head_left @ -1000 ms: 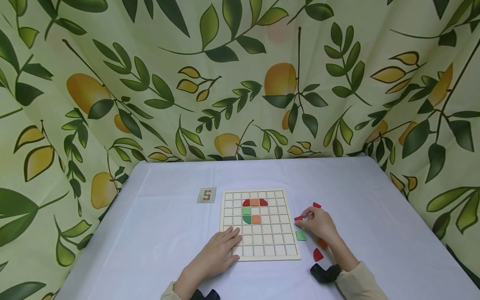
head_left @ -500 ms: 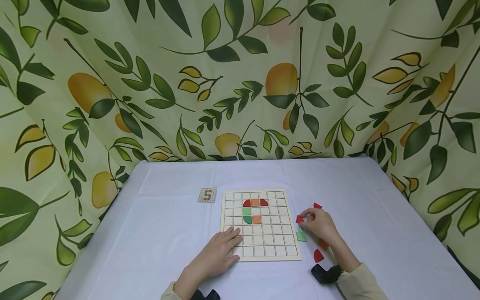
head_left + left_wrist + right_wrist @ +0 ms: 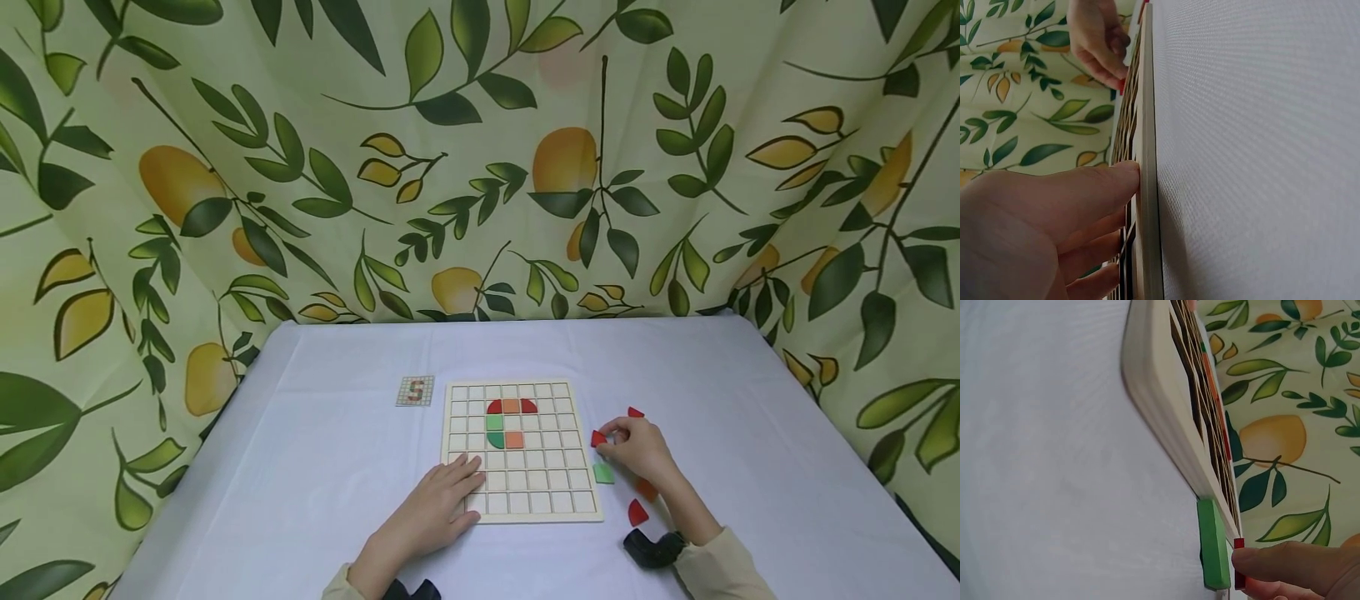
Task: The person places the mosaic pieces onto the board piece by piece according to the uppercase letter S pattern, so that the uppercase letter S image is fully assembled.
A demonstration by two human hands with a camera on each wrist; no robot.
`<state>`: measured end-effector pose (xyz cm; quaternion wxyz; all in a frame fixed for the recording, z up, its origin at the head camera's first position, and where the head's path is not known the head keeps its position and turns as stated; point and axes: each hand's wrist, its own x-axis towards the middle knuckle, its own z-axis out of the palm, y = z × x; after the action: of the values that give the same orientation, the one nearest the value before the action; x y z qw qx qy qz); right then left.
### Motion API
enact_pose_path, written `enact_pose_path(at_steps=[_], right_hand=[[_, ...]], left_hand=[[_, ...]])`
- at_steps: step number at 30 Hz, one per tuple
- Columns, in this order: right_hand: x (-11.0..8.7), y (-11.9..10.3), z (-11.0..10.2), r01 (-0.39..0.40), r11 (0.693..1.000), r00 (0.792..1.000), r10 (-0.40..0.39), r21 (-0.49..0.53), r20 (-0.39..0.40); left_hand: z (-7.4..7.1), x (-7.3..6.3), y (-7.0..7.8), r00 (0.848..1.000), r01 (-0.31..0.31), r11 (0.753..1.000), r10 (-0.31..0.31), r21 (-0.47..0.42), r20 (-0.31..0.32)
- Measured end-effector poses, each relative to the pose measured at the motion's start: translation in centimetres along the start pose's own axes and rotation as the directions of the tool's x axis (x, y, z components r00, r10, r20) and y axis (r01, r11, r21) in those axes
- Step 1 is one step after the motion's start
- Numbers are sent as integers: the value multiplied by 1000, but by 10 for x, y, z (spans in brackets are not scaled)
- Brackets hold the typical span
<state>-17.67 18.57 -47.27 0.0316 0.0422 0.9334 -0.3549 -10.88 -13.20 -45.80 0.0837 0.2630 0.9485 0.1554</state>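
Observation:
A wooden grid board [image 3: 558, 480] lies on the white table. My left hand [image 3: 435, 507] rests on its lower left corner with fingers straight, the thumb at the near edge in the left wrist view. To the right of the board, my right hand [image 3: 639, 446] pinches a red quarter-circle tile [image 3: 597, 439] between thumb and fingers. The right wrist view shows the thumb [image 3: 1285, 559] against this tile, close to the board's edge. Red, orange and green tiles fill several cells in the upper middle, among them an orange square [image 3: 513, 439] and a dark green quarter circle [image 3: 495, 440].
Around the right hand lie a light green square tile [image 3: 603, 473], a red quarter circle [image 3: 637, 512], a partly covered orange tile [image 3: 647, 490] and another red tile [image 3: 636, 412]. A small pattern card [image 3: 415, 391] with an S shape sits left of the board. A leaf-print curtain [image 3: 480, 167] hangs behind.
The red tile has turned a little between the right fingers and shows more of its face than a second ago. The left hand stays in place on the board.

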Motion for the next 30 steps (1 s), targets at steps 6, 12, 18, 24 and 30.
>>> enact_pose_path(at_steps=[6, 12, 18, 24, 30], right_hand=[[0, -1, -1, 19, 1000, 1000, -19, 2, 3], [-2, -7, -1, 20, 999, 999, -22, 43, 29], [-2, -14, 2, 21, 998, 999, -23, 52, 49], [-1, -19, 4, 53, 997, 997, -55, 53, 47], [1, -25, 7, 46, 996, 995, -52, 76, 79]], left_hand=[[1, 1, 0, 1000, -7, 1000, 7, 8, -2], [-2, 2, 1, 1000, -8, 1000, 8, 18, -1], [-2, 2, 1, 1000, -5, 1000, 5, 13, 1], [2, 3, -2, 1000, -10, 1000, 10, 29, 8], [3, 2, -2, 1000, -12, 1000, 12, 29, 0]])
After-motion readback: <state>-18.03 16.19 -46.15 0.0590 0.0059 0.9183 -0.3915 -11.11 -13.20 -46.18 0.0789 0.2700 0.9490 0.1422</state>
